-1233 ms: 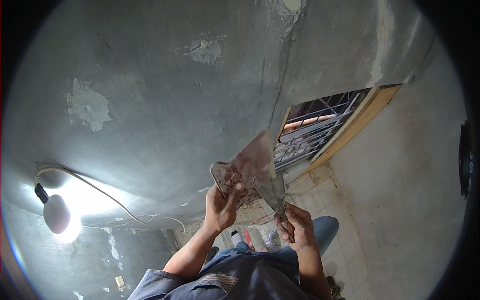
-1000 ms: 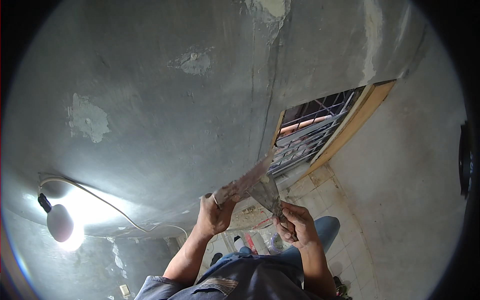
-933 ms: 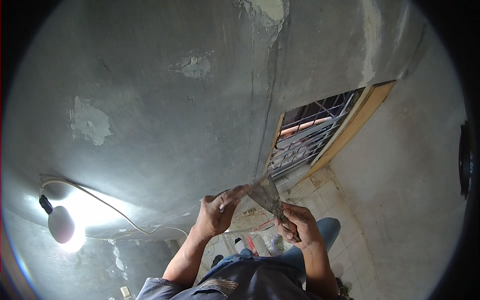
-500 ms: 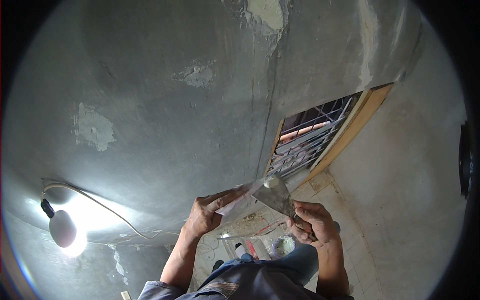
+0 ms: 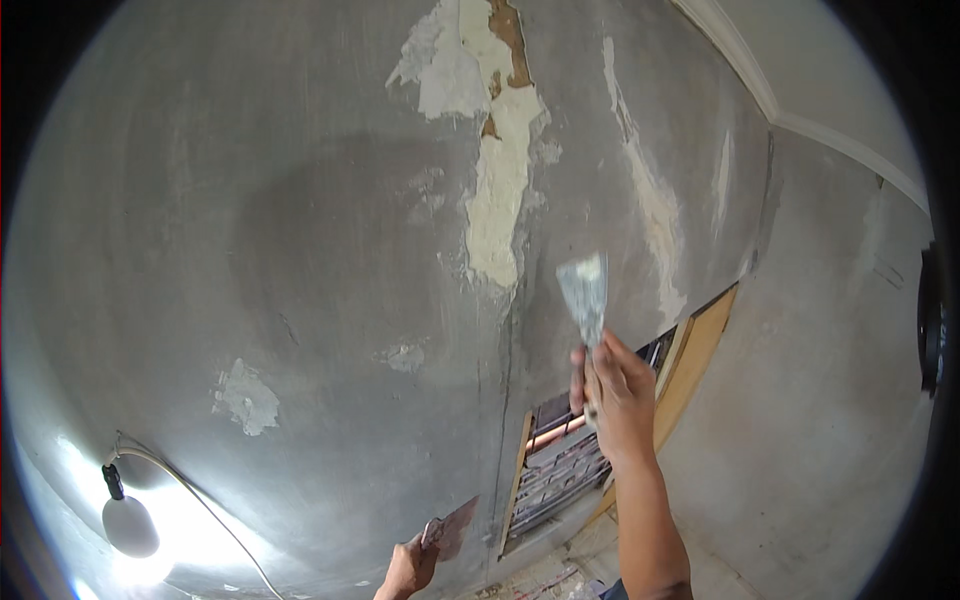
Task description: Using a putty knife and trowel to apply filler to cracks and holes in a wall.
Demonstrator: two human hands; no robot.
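On the grey wall [image 5: 340, 250], right of centre, a putty knife [image 5: 583, 297] w/ a dab of pale paste [image 5: 590, 269] near its blade edge is raised in front of the surface; can't tell if it touches. R hand [image 5: 620, 390]: fingers closed round the knife's handle, blade pointing far. L hand [image 5: 408, 568], near side: fingers gripping one edge of a flat reddish-brown plate [image 5: 458, 530]; can't tell if it carries paste.

Progress, as far as it shows: looks part done. A long strip of pale filler [image 5: 500, 200] runs down the wall left of the knife, seemingly mostly filled but rough-edged; toward its far end a brown gap [image 5: 513, 45] looks unfilled. A pale patch [image 5: 247, 398] to the left & a streak [image 5: 655, 220] to the right look coated, prob. unsmoothed. The dark crack [image 5: 507, 400] on the strip's near side looks untreated.

Also: lit lamp [image 5: 130, 527], near left; barred window [image 5: 560, 465], near right, partly behind R hand.
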